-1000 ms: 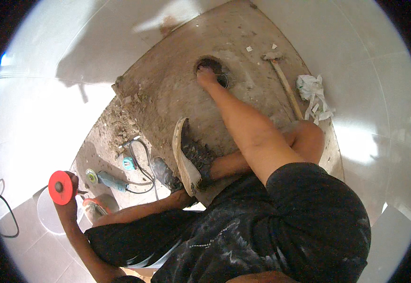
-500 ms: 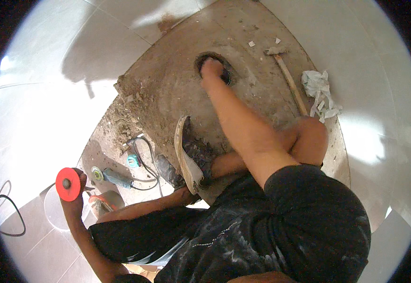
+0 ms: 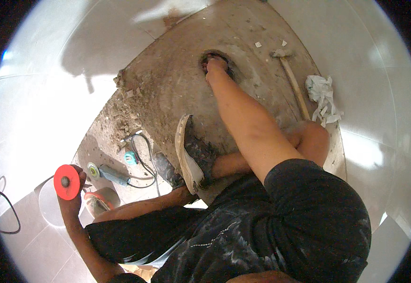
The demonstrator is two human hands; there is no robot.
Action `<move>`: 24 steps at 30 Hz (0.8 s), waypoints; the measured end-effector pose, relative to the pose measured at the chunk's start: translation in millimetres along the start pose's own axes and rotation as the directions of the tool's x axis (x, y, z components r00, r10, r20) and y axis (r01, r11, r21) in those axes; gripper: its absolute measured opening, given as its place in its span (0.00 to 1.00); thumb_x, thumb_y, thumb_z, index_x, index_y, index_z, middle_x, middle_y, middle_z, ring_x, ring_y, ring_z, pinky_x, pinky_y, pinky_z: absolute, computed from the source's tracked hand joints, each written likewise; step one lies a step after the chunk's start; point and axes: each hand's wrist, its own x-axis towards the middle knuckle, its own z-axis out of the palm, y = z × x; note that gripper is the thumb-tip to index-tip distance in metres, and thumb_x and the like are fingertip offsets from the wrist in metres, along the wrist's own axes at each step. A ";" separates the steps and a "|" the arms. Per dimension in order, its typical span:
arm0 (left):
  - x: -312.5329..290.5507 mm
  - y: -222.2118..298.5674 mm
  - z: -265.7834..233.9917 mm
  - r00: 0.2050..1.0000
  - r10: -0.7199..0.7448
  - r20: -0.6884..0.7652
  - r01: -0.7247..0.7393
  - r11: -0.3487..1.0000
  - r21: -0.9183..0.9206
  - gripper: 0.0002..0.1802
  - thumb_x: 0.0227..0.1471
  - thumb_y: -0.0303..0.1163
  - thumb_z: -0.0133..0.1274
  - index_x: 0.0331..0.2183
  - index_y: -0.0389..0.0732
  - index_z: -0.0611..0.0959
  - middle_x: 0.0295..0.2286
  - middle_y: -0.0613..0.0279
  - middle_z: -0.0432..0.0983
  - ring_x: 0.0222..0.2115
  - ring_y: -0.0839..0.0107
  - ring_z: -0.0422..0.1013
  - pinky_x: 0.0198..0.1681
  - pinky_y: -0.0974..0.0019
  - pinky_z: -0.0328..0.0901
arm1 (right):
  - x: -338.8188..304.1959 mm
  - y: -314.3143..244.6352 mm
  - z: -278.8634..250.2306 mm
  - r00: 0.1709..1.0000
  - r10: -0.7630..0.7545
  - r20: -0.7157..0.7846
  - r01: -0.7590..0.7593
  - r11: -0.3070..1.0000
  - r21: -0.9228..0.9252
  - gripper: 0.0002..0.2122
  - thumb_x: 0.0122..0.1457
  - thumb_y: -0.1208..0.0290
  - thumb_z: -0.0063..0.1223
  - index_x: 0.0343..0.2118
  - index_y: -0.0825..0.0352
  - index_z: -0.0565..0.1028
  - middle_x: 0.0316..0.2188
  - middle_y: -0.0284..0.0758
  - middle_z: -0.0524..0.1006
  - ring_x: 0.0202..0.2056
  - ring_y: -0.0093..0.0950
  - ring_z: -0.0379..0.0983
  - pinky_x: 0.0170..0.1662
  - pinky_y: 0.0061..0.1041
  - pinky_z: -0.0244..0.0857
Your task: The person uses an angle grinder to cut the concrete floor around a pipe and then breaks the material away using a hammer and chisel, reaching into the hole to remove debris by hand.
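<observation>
In my left hand (image 3: 77,200), off at the lower left, is a flat red disc (image 3: 71,188) with a dark round knob at its centre. The fingers grip it from behind and are mostly out of sight. My right arm stretches forward to a round hole (image 3: 234,70) in the bare cement floor. My right hand (image 3: 216,64) is down in this hole, its fingers bent and partly hidden by the rim. Whether they hold anything small cannot be made out. A dark ring, like a pipe's edge, shows beside the hand.
A hammer (image 3: 294,85) lies right of the hole, beside crumpled white plastic (image 3: 322,94). Loose rubble (image 3: 123,106) covers the floor at left. Nearer are a teal angle grinder (image 3: 113,174) with its cord, a teal tape measure (image 3: 131,158) and a clear round bucket (image 3: 49,207). Pale tiled walls close in both sides.
My right hand has turned and shifted slightly within the hole, and more of its bent fingers show. My left hand still holds the red disc. The view has shifted a little.
</observation>
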 end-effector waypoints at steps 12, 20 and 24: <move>-17.6 -6.3 -14.6 0.993 -0.119 -0.001 0.119 0.993 -0.003 0.10 0.52 0.29 0.61 0.36 0.37 0.79 0.31 0.65 0.75 0.33 0.74 0.71 0.37 0.68 0.67 | -80.1 -35.2 40.1 0.960 0.065 -0.272 -0.012 0.981 0.194 0.16 0.55 0.74 0.57 0.47 0.73 0.73 0.47 0.46 0.76 0.49 0.37 0.74 0.47 0.35 0.68; -11.4 -3.8 -8.8 0.995 -0.099 0.004 0.099 0.995 0.005 0.10 0.52 0.28 0.61 0.36 0.37 0.79 0.31 0.64 0.76 0.34 0.74 0.71 0.38 0.68 0.67 | -94.3 -48.2 15.1 0.952 0.219 -0.215 -0.137 0.929 0.344 0.15 0.56 0.76 0.54 0.47 0.69 0.74 0.48 0.44 0.77 0.47 0.39 0.75 0.46 0.34 0.68; -9.7 -9.9 -7.0 0.999 -0.051 0.013 0.051 0.999 -0.004 0.10 0.53 0.29 0.60 0.36 0.39 0.78 0.31 0.67 0.74 0.32 0.77 0.69 0.34 0.70 0.66 | -92.1 -50.5 16.4 0.917 0.303 -0.258 -0.179 0.894 0.411 0.14 0.56 0.74 0.54 0.46 0.69 0.75 0.47 0.44 0.77 0.47 0.40 0.75 0.46 0.36 0.69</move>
